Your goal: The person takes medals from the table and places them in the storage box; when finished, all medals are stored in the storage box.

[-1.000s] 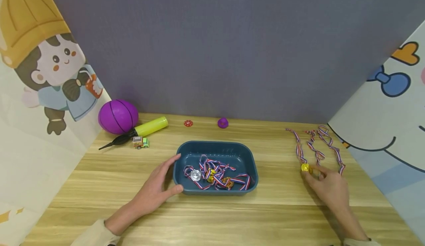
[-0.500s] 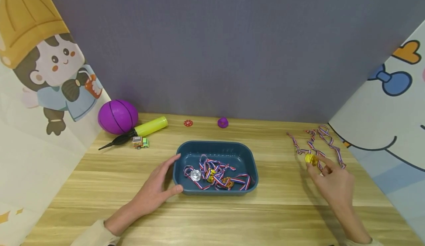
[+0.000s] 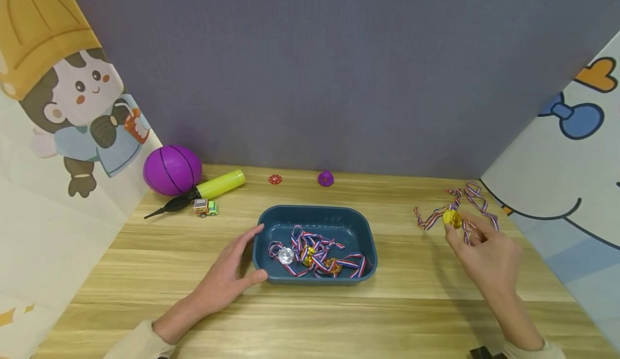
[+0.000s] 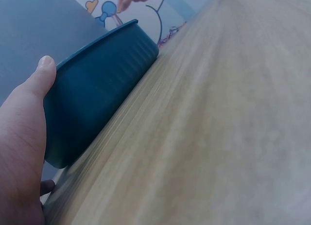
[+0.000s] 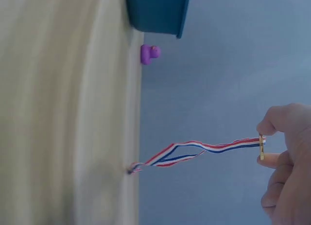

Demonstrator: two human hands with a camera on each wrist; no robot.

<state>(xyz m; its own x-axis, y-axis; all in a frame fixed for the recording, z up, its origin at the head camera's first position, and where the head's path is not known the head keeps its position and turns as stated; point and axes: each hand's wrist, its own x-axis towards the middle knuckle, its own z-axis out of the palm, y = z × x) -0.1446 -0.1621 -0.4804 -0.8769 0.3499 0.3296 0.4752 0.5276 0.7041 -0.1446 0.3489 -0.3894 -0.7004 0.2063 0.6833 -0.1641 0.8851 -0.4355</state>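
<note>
The gold medal is lifted off the table near its right far corner, pinched between thumb and forefinger of the right hand; the right wrist view shows the fingers closed on its thin edge. Its red, white and blue ribbon trails leftward and down to the wood, the far end touching the table. More striped ribbon lies just behind the hand.

At the table's middle sits a dark teal tray holding a tangle of medals, one silver and others gold. The left hand rests against the tray's left wall, fingers straight along the side and thumb at the near corner.

Along the back edge lie a purple ball, a yellow pump, a small toy truck, a red disc and a purple duck.
</note>
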